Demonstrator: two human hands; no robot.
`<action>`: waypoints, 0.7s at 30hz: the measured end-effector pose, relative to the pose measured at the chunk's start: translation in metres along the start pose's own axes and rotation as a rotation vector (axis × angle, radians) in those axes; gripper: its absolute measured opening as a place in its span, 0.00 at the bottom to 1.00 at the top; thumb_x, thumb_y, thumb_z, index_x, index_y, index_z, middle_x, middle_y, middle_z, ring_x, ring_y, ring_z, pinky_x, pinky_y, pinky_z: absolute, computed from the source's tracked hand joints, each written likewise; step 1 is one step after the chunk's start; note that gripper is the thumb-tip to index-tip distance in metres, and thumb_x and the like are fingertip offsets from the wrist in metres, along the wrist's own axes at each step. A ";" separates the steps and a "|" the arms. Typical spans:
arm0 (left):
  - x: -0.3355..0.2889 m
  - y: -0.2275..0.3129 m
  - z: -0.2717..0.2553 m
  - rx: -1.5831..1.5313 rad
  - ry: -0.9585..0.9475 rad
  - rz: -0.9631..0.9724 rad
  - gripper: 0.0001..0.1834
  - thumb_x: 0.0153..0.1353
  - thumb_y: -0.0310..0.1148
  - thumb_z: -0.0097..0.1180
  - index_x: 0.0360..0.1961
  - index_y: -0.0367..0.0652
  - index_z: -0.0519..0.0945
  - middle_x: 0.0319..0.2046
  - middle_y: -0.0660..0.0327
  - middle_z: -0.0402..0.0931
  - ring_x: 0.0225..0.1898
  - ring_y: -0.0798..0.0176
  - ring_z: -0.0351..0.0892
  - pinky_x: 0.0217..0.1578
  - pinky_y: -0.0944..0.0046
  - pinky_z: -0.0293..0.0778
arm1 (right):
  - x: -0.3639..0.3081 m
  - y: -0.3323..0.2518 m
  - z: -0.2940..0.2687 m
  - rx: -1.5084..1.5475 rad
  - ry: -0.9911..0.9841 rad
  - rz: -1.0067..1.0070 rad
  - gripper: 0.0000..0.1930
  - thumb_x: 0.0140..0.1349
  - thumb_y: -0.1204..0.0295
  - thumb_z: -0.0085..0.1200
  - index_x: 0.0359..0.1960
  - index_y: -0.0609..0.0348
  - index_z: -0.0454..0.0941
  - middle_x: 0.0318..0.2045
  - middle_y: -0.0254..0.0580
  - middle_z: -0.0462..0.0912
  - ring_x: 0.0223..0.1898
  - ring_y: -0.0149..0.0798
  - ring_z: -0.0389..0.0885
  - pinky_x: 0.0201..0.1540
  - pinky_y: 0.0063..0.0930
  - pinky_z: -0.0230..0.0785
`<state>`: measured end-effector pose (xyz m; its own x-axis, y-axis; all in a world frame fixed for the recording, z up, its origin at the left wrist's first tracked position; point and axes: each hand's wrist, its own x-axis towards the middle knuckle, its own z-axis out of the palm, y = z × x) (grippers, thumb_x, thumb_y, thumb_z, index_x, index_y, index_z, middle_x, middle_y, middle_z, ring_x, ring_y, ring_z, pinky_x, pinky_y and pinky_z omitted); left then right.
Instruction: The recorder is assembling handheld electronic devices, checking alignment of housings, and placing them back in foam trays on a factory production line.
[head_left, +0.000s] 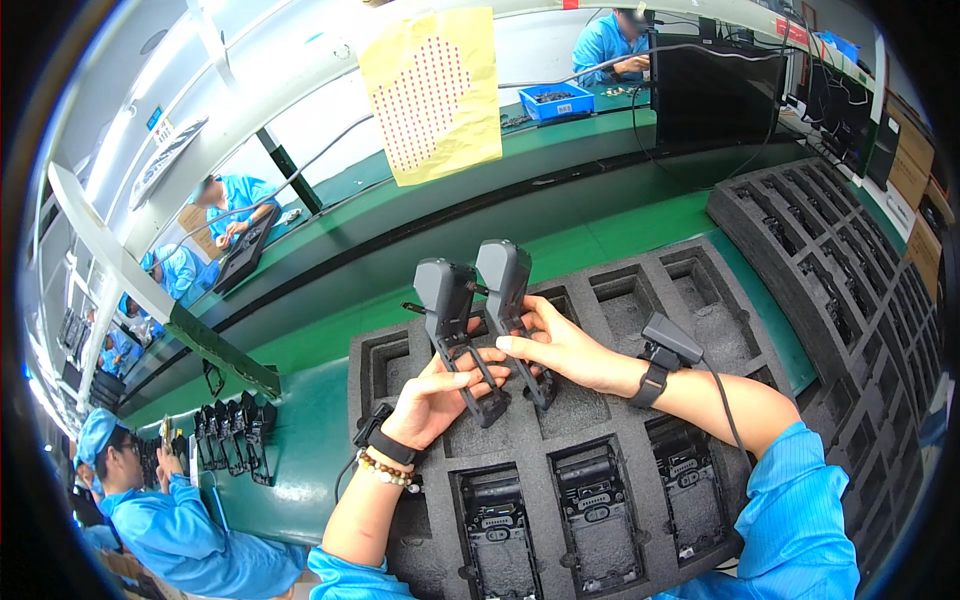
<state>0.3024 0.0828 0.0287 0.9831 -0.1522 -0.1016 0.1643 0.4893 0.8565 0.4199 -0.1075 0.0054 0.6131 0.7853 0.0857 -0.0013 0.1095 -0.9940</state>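
Observation:
My left hand (435,393) is closed around the lower frame of a dark grey plastic housing (445,290), which has a blocky upper end and a slim open frame below. A similar housing (504,275) stands upright beside it, its side gripped between the thumb and fingers of my right hand (560,345). Both housings are raised over a grey foam tray (545,450). Nearest to me, pockets of that tray hold flat black housings (497,525) with electronics showing at their upper ends. Small dark devices are strapped to both my wrists, and cables run from them.
More foam trays (790,200) filled with black parts lie stacked at right. Several black housings (235,435) stand on the green table (300,480) at left, near a co-worker in blue (190,530). Beyond a metal rail are a monitor (715,100) and a blue bin (555,102).

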 end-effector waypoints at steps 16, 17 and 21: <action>0.003 0.005 -0.003 -0.193 -0.123 0.061 0.57 0.34 0.35 0.52 0.73 0.44 0.50 0.53 0.50 0.75 0.43 0.53 0.75 0.50 0.52 0.71 | 0.001 0.000 -0.001 -0.347 0.278 -0.280 0.48 0.56 0.72 0.66 0.68 0.66 0.39 0.54 0.51 0.65 0.58 0.38 0.70 0.61 0.32 0.68; 0.003 0.005 -0.002 -0.187 -0.113 0.062 0.57 0.34 0.35 0.52 0.73 0.44 0.50 0.52 0.50 0.76 0.43 0.53 0.75 0.50 0.52 0.71 | 0.000 0.000 -0.001 -0.348 0.279 -0.280 0.48 0.56 0.72 0.66 0.68 0.66 0.39 0.54 0.51 0.65 0.58 0.38 0.70 0.61 0.32 0.68; 0.002 0.005 -0.002 -0.188 -0.079 0.065 0.55 0.35 0.36 0.52 0.73 0.43 0.52 0.50 0.51 0.76 0.42 0.55 0.75 0.49 0.52 0.71 | -0.002 -0.006 0.001 -0.361 0.260 -0.242 0.48 0.56 0.72 0.66 0.68 0.66 0.40 0.53 0.51 0.64 0.59 0.39 0.69 0.61 0.33 0.68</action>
<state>0.3056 0.0863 0.0316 0.9840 -0.1780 -0.0029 0.1199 0.6505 0.7499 0.4176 -0.1093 0.0115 0.7387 0.5803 0.3428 0.4106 0.0158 -0.9117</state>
